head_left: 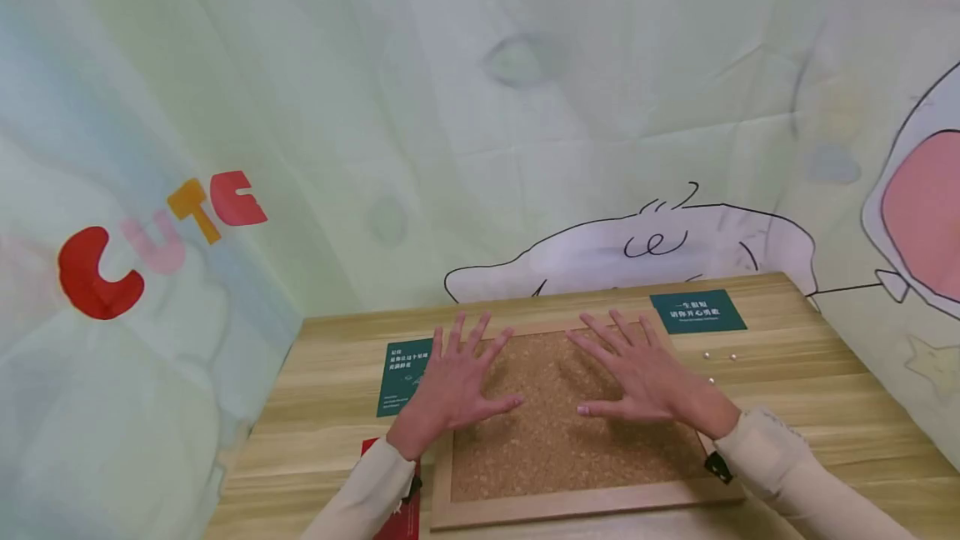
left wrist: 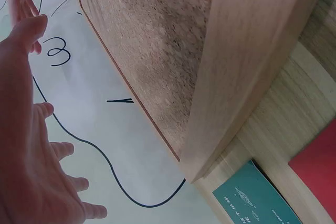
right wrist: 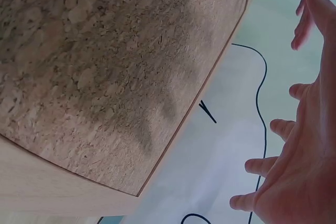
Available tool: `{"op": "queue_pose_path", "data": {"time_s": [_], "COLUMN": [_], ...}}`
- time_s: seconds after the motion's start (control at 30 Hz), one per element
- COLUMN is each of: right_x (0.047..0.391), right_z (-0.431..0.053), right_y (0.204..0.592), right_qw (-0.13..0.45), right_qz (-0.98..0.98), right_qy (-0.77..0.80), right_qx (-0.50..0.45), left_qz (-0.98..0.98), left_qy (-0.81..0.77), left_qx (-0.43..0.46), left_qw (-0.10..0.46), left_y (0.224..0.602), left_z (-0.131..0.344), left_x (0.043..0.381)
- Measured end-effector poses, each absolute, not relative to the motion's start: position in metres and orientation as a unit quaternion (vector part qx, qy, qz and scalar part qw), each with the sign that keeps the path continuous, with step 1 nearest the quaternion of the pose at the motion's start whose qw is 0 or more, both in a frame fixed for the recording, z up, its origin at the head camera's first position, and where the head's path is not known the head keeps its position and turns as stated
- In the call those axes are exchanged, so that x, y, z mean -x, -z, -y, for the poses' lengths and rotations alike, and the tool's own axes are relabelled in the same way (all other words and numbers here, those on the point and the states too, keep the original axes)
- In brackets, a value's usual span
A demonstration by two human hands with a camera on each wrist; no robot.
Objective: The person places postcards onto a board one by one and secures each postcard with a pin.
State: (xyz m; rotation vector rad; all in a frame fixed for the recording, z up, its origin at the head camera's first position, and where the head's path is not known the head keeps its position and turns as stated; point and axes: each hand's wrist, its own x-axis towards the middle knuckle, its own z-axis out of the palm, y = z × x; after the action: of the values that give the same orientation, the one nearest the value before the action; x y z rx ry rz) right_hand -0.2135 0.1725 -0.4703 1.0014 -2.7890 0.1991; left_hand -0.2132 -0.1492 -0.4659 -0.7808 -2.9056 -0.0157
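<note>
A cork board [head_left: 547, 448] in a pale wooden frame lies flat on the table. Above its left side my left hand [head_left: 461, 377] is spread wide, palm down, holding nothing. My right hand [head_left: 641, 369] hovers over the right side in the same way, fingers and thumb splayed. Both wrist views show a gap between each palm and the cork [left wrist: 157, 35], and the right one shows soft hand shadows on the cork [right wrist: 105, 66].
A green card [head_left: 401, 382] lies left of the board, partly behind my left hand, and a red card [head_left: 405, 515] sits nearer. Another green card [head_left: 697, 312] is at the back right, with several small shiny beads [head_left: 733, 357] near it. A printed curtain [head_left: 412, 148] hangs behind the table.
</note>
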Motion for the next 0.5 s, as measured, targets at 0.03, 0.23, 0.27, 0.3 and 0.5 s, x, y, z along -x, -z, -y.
{"op": "queue_pose_path", "data": {"time_s": [0.03, 0.23, 0.27, 0.3, 0.5], "right_x": [0.214, 0.213, 0.213, 0.213, 0.214], "right_z": [-0.173, -0.178, -0.179, -0.180, -0.188], "right_y": [0.471, 0.472, 0.471, 0.471, 0.468], "right_qw": [0.084, 0.081, 0.081, 0.082, 0.087], "right_qz": [0.936, 0.939, 0.939, 0.939, 0.938], "right_qy": [-0.065, -0.066, -0.067, -0.068, -0.086], "right_qx": [-0.335, -0.327, -0.327, -0.328, -0.324], "left_qz": [0.964, 0.964, 0.964, 0.964, 0.963], "left_qy": [0.003, 0.003, 0.005, 0.008, 0.016], "left_qx": [0.258, 0.260, 0.260, 0.261, 0.261], "left_qw": [0.065, 0.060, 0.060, 0.060, 0.070], "left_y": [0.466, 0.469, 0.469, 0.469, 0.467], "left_z": [0.148, 0.146, 0.146, 0.146, 0.148], "left_x": [0.214, 0.215, 0.215, 0.215, 0.216]}}
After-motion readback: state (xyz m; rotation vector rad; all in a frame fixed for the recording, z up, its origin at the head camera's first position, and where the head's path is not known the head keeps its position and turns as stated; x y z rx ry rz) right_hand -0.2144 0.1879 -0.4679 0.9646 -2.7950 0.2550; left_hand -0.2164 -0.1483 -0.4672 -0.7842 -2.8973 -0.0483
